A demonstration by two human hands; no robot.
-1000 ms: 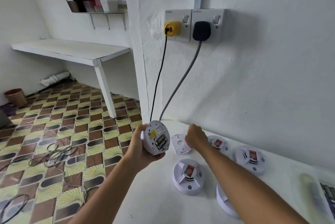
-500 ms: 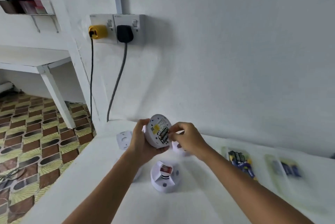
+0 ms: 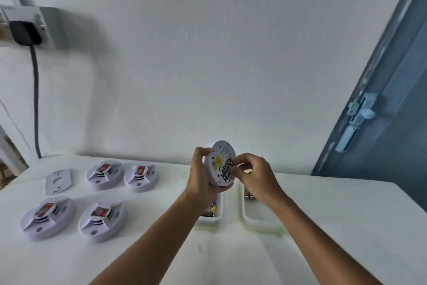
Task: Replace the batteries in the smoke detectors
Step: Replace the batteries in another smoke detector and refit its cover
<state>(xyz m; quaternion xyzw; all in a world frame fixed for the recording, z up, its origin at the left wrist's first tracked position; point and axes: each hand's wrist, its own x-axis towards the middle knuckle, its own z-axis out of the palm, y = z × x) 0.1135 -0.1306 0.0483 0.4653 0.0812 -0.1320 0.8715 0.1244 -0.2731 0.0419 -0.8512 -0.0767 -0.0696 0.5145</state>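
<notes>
Your left hand [image 3: 203, 177] grips the smoke detector [image 3: 220, 163] round its rim, back side up, held above two trays [image 3: 258, 227] on the white table [image 3: 323, 227]. Your right hand [image 3: 256, 175] has curled fingertips pinching at the batteries [image 3: 227, 168] in its open compartment. Four more detectors [image 3: 101, 221] sit well apart to your left.
</notes>
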